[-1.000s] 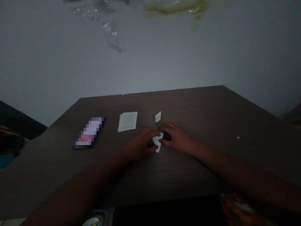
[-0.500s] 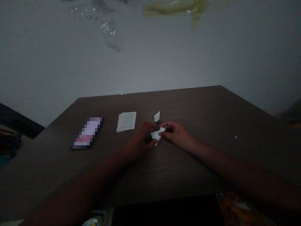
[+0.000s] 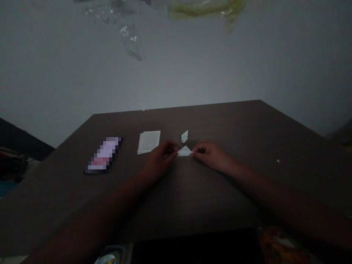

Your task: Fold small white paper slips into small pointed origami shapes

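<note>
Between my two hands is a small folded piece of paper, triangular with its peak pointing away from me. My left hand pinches its left corner between thumb and fingers. At the right corner, my right hand grips the paper in the same way. Just beyond it lies another small folded paper piece, pale and angular. A short stack of printed paper sheets rests to the left, close to my left hand.
A phone with a blurred-out screen lies at the left of the dark wooden table. Far to the right is a tiny white scrap. Behind the table rises a pale wall with clear and yellow plastic at the top.
The folded paper has turned so that its long edge faces me. My left hand has gone from loosely spread fingers to pinching a corner; my right hand keeps hold of the paper.
</note>
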The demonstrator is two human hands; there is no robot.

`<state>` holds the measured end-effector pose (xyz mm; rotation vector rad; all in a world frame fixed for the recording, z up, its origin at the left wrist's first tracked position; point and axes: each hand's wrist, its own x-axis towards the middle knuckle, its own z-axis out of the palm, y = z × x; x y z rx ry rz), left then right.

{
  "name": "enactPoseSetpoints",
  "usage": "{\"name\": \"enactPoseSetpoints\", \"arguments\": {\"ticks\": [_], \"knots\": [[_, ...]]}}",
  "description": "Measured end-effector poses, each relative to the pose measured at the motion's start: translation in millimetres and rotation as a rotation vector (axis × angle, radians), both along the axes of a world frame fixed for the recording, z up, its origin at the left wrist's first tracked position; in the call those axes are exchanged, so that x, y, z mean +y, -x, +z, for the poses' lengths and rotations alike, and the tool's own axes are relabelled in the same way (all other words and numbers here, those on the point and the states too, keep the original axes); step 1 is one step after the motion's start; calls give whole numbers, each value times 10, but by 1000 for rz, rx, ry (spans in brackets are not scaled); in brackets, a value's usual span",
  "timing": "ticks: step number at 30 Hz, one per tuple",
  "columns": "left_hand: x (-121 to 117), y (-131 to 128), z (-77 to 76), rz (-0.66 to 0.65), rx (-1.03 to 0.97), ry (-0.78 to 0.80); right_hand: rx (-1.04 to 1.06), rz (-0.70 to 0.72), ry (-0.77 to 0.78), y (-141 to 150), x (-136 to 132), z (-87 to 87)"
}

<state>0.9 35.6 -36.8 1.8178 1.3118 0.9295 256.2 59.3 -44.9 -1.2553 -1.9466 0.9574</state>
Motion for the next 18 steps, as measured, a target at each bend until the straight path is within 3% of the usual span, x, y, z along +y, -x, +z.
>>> {"name": "enactPoseSetpoints", "arguments": {"ticks": [6,10,18], "knots": [[-12,13,33,-3,191,-26,-66,79,-113,-72,72,-2],[-41,39,77,-81,257,-41,-129,103,-178,-105,108,-36],[-57,-8,55,-144,359,-58,-203,107,-187,-75,74,-56]]}}
